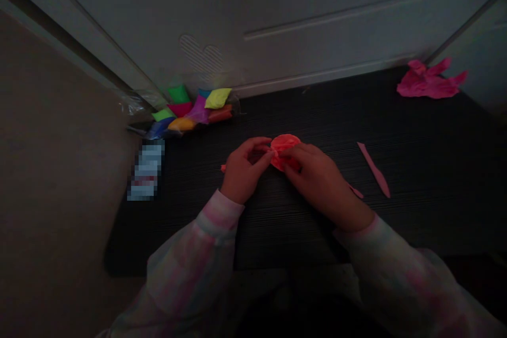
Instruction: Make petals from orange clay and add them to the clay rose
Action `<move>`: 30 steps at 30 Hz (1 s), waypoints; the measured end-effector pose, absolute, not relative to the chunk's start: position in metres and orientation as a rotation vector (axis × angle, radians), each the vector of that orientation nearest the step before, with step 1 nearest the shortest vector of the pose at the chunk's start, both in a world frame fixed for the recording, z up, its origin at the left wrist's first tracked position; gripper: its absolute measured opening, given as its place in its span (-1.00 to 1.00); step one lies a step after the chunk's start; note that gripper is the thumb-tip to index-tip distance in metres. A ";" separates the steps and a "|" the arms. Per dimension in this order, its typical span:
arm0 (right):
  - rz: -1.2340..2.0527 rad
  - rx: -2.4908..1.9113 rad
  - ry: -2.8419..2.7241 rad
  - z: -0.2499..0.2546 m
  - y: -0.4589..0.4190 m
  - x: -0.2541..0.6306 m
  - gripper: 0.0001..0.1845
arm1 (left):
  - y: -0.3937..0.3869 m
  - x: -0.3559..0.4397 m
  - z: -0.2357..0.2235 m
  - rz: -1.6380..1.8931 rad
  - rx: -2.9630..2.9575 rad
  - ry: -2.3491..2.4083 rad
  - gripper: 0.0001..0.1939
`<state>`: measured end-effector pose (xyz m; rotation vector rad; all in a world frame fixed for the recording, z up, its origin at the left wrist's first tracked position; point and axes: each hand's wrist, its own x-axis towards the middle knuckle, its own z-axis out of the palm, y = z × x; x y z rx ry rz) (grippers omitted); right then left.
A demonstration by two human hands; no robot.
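Observation:
A round, flattened piece of coral-pink modelling clay [285, 140] lies at the middle of the dark table, with folds on its surface. My left hand [241, 169] pinches at its left edge with thumb and forefinger. From the right, my right hand [317, 175] closes its fingertips on the same clay and covers part of it. A small coral bit [223, 168] shows just behind my left hand. Beyond my right wrist lies a pink plastic clay knife [374, 170]. The end of another pink tool [356, 190] peeks out beside that wrist.
Colourful clay packets [198, 109] in clear plastic lie at the back left. Before them is a pale blurred-out item [146, 170]. A crumpled pink wrapper or cloth [431, 82] sits at the back right. A white panel [317, 26] rises behind the dark table [277, 222].

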<state>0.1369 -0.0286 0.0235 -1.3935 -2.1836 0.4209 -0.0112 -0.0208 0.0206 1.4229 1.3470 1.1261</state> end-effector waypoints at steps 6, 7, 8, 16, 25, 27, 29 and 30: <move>0.427 -1.431 -2.146 0.023 -0.029 0.138 -0.82 | -0.021 -0.011 0.020 1.123 1.411 1.348 -0.76; 0.430 -1.435 -2.146 0.023 -0.029 0.138 -0.82 | -0.021 -0.011 0.020 1.123 1.406 1.345 -0.76; 0.437 -1.436 -2.141 0.024 -0.029 0.139 -0.81 | -0.021 -0.011 0.020 1.124 1.401 1.343 -0.76; 0.461 -1.411 -2.072 0.029 -0.034 0.145 -0.79 | -0.021 -0.011 0.021 1.118 1.381 1.345 -0.77; 0.399 -1.425 -2.222 0.029 -0.035 0.145 -0.77 | -0.022 -0.011 0.022 1.123 1.362 1.336 -0.77; 0.391 -1.437 -2.203 0.028 -0.035 0.145 -0.76 | -0.021 -0.011 0.022 1.123 1.364 1.345 -0.77; 0.384 -1.442 -2.196 0.028 -0.034 0.145 -0.75 | -0.021 -0.011 0.022 1.124 1.379 1.358 -0.77; 0.389 -1.440 -2.195 0.028 -0.034 0.145 -0.76 | -0.021 -0.011 0.021 1.124 1.392 1.362 -0.77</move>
